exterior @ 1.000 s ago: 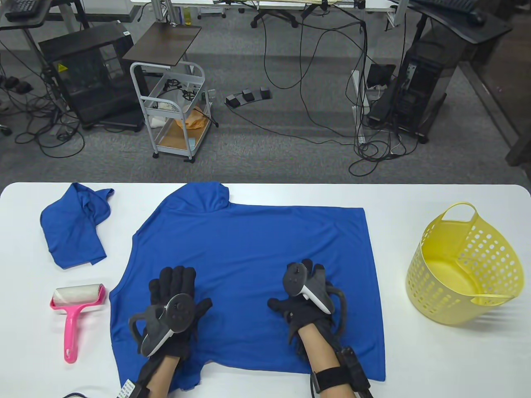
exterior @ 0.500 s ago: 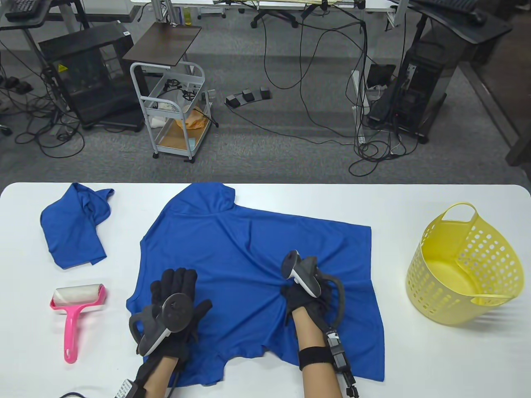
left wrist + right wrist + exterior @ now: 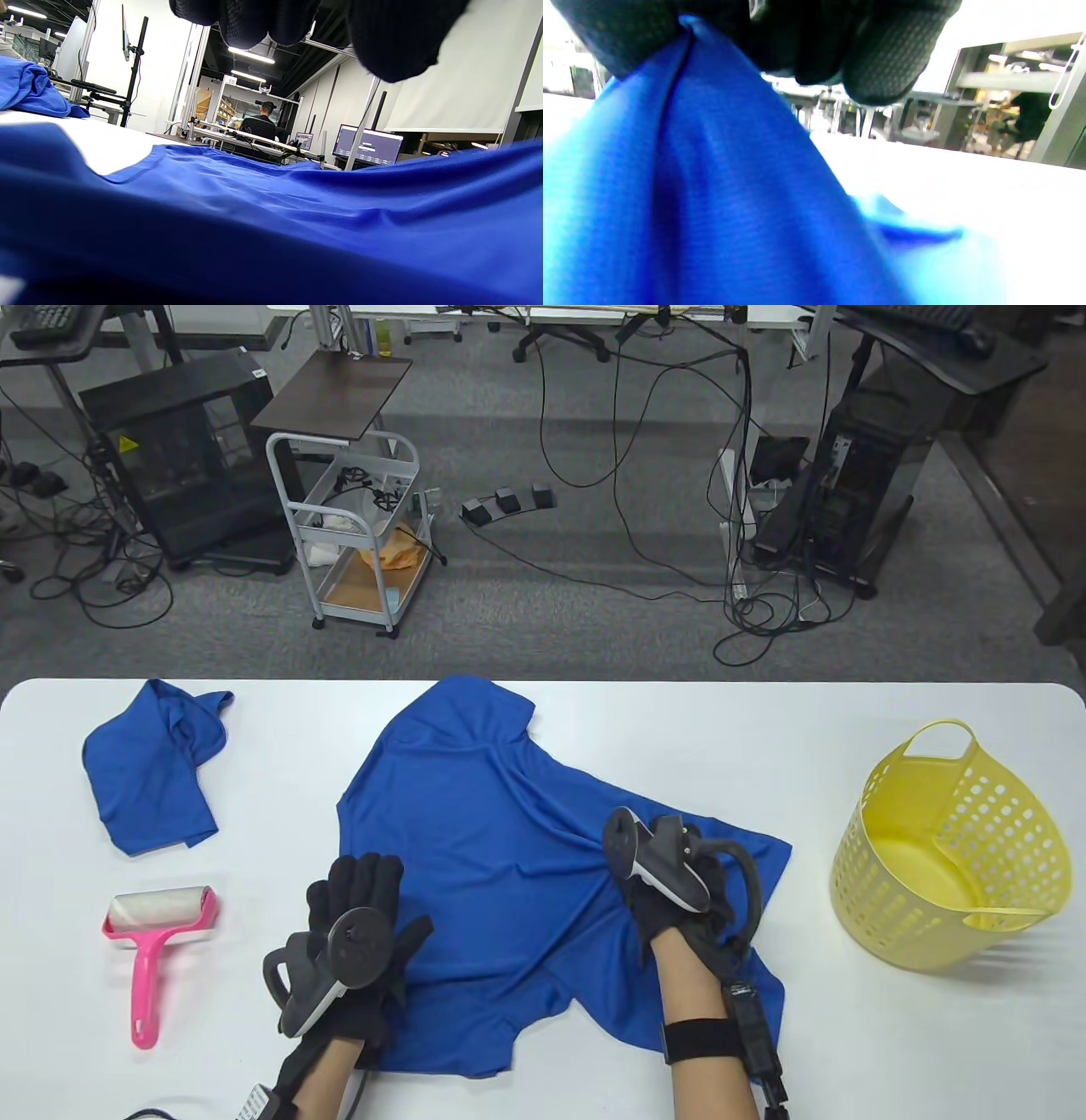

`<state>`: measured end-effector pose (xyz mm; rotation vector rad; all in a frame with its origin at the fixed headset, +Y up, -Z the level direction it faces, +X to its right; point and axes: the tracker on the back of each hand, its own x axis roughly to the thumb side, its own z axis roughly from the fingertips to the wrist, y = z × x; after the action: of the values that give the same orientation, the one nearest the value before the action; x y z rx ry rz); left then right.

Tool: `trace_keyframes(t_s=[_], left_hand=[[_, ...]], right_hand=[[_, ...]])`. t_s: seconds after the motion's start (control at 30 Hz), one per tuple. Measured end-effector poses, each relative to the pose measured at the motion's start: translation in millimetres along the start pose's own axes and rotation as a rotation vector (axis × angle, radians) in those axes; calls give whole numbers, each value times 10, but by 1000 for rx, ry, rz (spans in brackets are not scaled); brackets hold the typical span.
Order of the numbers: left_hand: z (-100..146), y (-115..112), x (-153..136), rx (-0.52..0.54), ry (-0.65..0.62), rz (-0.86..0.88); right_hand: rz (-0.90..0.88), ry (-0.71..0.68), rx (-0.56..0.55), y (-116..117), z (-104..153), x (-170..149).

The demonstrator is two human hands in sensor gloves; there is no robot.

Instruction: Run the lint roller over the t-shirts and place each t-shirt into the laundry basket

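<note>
A large blue t-shirt lies bunched across the middle of the white table. My right hand grips a fistful of its cloth near its right side, fingers curled round the fabric. My left hand lies flat on the shirt's left edge with fingers straight; its fingertips hang over the blue cloth. A second blue t-shirt sits crumpled at the far left. The pink lint roller lies on the table left of my left hand. The yellow laundry basket stands at the right.
The table's far edge runs just behind the shirts. Beyond it are a white cart, cables and computer towers on the floor. Bare table lies between the shirt and the basket.
My right hand closed on the shirt and dragged it right, toward the basket; the cloth bunched and its left edge slid right. The left hand stayed in place.
</note>
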<state>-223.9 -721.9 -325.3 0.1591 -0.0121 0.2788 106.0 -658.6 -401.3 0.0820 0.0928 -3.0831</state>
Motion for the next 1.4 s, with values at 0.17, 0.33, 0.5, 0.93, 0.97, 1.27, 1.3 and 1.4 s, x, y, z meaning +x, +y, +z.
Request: trace_keyframes(t_s=[0.17,0.33,0.5,0.93,0.97,1.27,1.3,1.4], left_hand=[[3,13,-12,1,3,1],[-5,18,-56,1,11,24],[-7,37,-85,6,10,55],[1,26,-107,3,14,100],[-5,11,-112,-2,16,103],[-42,-63,-159,-37,35,98],[-39,-61,-157,-38,36,97],[-35,-58,-156,-38,36,94]], right_hand=[[-290,8,-169,-576,43,-120],[-692,42,-259,-897,46,-359],[-1083,10,-313,-1022,38,-585],[-1386,-82,-506,-1458,70,-897],[-1368,-98,-578,-1577,120,-946],[-870,-90,-881,-2302,488,-1097],[-775,-62,-901,-2345,494,-1123],[-518,54,-947,-2402,489,-1236]])
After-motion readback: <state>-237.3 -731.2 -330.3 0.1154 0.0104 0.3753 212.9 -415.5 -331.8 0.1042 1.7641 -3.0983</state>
